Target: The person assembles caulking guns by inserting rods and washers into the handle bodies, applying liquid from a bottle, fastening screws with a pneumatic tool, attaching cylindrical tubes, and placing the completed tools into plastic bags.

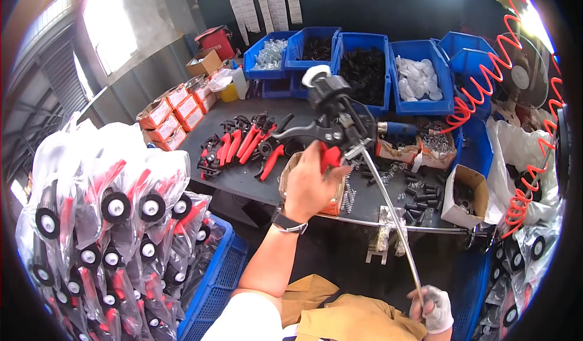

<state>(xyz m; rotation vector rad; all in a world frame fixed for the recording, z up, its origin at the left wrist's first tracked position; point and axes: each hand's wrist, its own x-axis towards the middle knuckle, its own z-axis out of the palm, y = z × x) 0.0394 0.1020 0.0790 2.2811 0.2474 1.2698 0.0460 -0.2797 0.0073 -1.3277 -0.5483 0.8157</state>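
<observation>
A black bar clamp (349,136) with a red grip and a white round pad is held up over the bench. My left hand (310,186), with a dark wristband behind it, wraps around the clamp's red grip, just below the black lever. From the clamp head a long steel bar (395,216) slopes down toward me on the right. Its lower end is pinched in my right hand (433,309), which wears a whitish glove. Several red-and-black clamp handles (246,137) lie in a group on the bench to the left of the held clamp.
Blue bins (363,68) of small parts line the back. Springs and black pins (422,198) lie near the bench edge, beside an open carton (466,195). Bagged clamps (115,207) fill a blue crate (212,280) at left. A red coiled hose (486,86) hangs at right.
</observation>
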